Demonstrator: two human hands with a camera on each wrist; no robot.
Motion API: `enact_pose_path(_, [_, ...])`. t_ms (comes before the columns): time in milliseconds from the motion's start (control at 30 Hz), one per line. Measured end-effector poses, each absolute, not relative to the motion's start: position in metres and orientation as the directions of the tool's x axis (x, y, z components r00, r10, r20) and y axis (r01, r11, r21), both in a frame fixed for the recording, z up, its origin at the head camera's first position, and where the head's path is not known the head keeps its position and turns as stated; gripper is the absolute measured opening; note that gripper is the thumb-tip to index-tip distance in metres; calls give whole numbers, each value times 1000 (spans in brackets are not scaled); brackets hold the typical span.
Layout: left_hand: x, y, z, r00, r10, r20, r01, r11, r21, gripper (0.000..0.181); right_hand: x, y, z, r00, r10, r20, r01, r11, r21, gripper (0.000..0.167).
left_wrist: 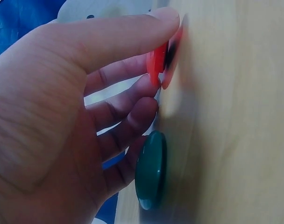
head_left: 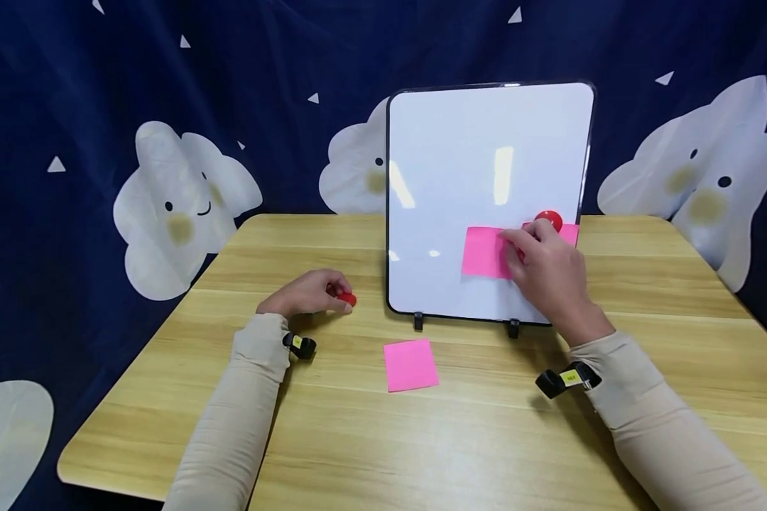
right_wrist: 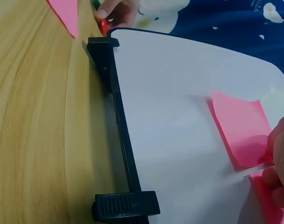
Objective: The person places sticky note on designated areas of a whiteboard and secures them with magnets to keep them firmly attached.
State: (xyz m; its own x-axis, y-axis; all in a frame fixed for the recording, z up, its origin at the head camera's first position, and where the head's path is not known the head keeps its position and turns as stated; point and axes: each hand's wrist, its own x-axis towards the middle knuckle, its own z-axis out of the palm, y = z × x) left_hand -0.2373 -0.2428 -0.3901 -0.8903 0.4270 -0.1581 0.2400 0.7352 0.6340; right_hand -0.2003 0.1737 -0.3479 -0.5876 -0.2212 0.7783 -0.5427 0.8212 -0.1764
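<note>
My left hand point(head_left: 309, 292) rests low over the table, pinching a red magnet point(left_wrist: 157, 65) between thumb and fingers. Another red edge shows right beside that magnet, against the tabletop. Under the little finger stands a green round magnet point(left_wrist: 151, 170), seen in the left wrist view. At the whiteboard point(head_left: 460, 156), my right hand point(head_left: 550, 273) pinches the right edge of a pink sticky note point(head_left: 483, 252), which lies against the board. A second pink note point(head_left: 570, 233) is partly hidden behind that hand, with a red round magnet point(head_left: 548, 218) at its top.
A loose pink sticky note point(head_left: 411, 365) lies on the wooden table point(head_left: 371, 440) in front of the board. Two black clip feet point(head_left: 418, 321) hold the board upright. Behind the table hangs a dark blue curtain point(head_left: 281, 57) with cloud prints.
</note>
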Motion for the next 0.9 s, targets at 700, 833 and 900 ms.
enact_pose_path(700, [-235,-241,-390,-888,436,-145,254,730,634,27,-200,174,-356,-552,-251,795,-525,845,-98,41])
enact_pose_path(833, [-235,-241,-388,-886,439,-149,256,732,632,29,-200,176,-356,-550,-261,793,-533,841,-93,48])
enact_pose_path(900, [-235,-241,-387,-885,440,-151,256,732,631,29,-200,177,-357,-548,-264,793,-537,838,-92,51])
